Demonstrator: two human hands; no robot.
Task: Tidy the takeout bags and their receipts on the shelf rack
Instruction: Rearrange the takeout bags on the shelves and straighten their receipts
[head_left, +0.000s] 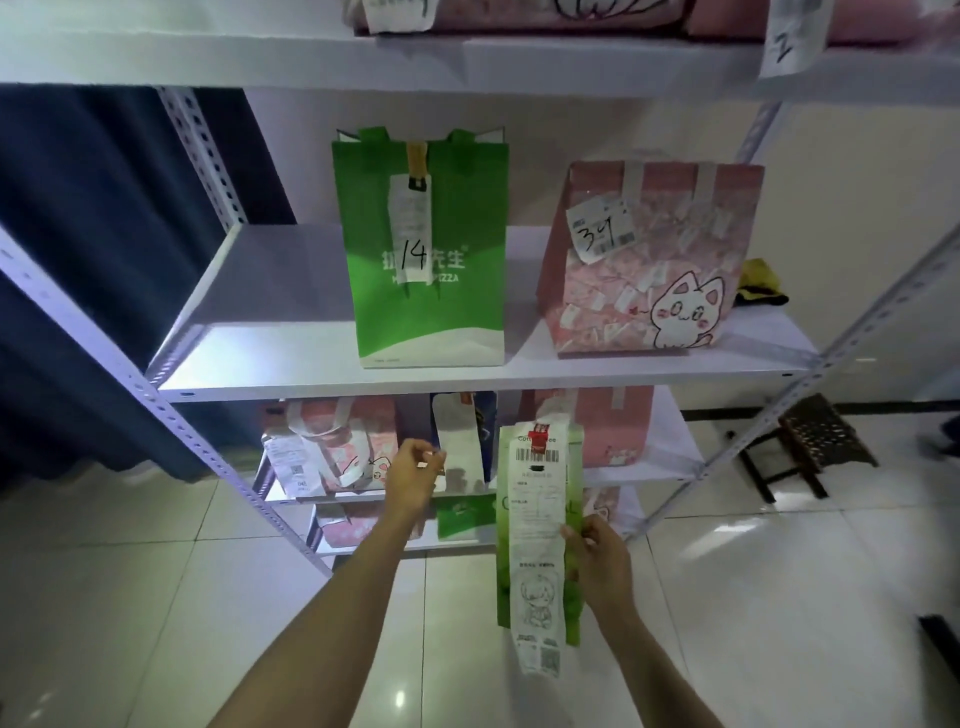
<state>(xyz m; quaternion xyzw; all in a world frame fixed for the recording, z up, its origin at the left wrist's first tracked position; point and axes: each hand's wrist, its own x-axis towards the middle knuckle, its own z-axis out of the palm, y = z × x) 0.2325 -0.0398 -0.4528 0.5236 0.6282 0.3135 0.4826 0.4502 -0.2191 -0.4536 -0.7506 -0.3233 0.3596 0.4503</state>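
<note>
Right hand (597, 561) at 5 o'clock: grip closed on light green bag (566, 525), pinching its edge and long receipt (537, 551) clipped at top with red clip (538, 435). Left hand (413, 475) at 6 o'clock: fingers curled, touching white receipt (460, 447) on lower shelf; grip state undetermined. Middle shelf (270, 338): green bag (431, 312) marked 14 at 12 o'clock, pink cat bag (649, 291) marked 34 at 2 o'clock.
</note>
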